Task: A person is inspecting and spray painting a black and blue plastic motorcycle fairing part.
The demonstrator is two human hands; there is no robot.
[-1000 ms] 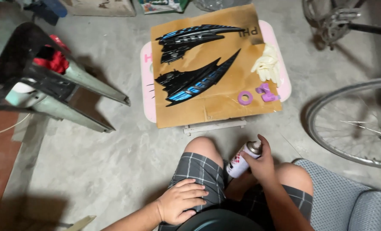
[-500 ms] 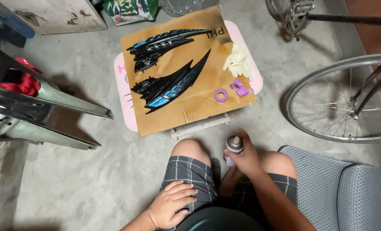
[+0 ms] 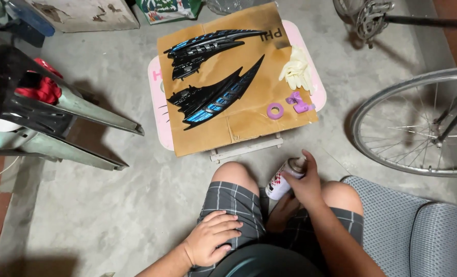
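Gripping a white spray can (image 3: 282,178) between the knees, the right hand (image 3: 304,185) is wrapped around its upper part, the can tilted with its cap end up toward the low table ahead. The left hand (image 3: 211,240) lies flat and loose on the left thigh, on plaid shorts (image 3: 232,203), fingers spread a little and holding nothing. Just ahead of both hands stands a small pink table (image 3: 154,90) covered by a sheet of brown cardboard (image 3: 249,120). On the cardboard lie two pointed black panels with blue streaks: the nearer panel (image 3: 213,96) and, beyond it, the farther panel (image 3: 208,47). Ahead of the right hand, on the same sheet, sit a purple ring (image 3: 275,111), a small purple fitting (image 3: 299,102) and a pale crumpled glove (image 3: 295,69). Off to the right of the right hand a bicycle wheel (image 3: 408,128) stands on the floor, and a grey cushion (image 3: 413,225) lies right beside the right arm. Far to the left of the left hand a dark frame with grey metal legs (image 3: 69,118) rests on its side. Everything sits on a bare grey concrete floor (image 3: 110,205).
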